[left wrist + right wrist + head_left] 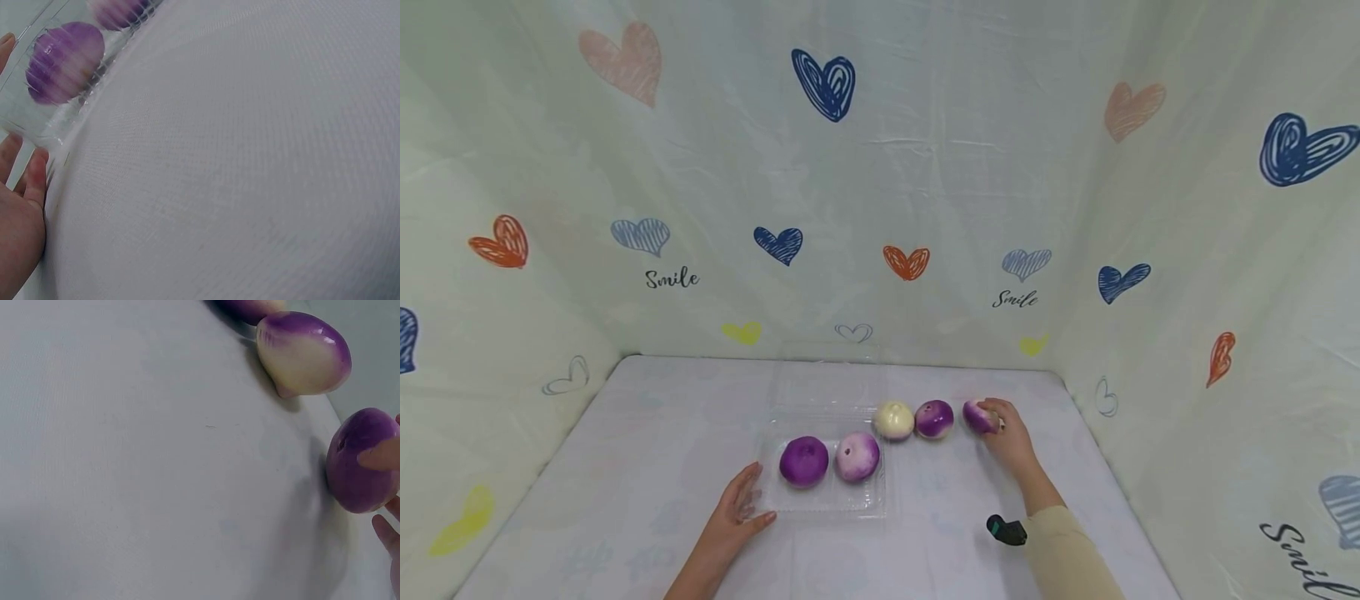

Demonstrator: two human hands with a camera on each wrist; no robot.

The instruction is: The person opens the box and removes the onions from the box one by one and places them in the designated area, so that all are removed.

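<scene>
In the head view, my right hand grips a purple-and-white turnip at the right end of a row. The right wrist view shows the thumb on the side of this turnip, which is on or just over the table. Left of it sit a purple-topped turnip and a pale one. A clear plastic box with its lid open holds a deep purple turnip and a pinkish-white one. My left hand touches the box's left side, its fingers loosely spread.
A white cloth covers the table. Curtains with printed hearts stand behind it and on both sides. The transparent lid reaches toward the back edge. A small dark device is beside the right wrist.
</scene>
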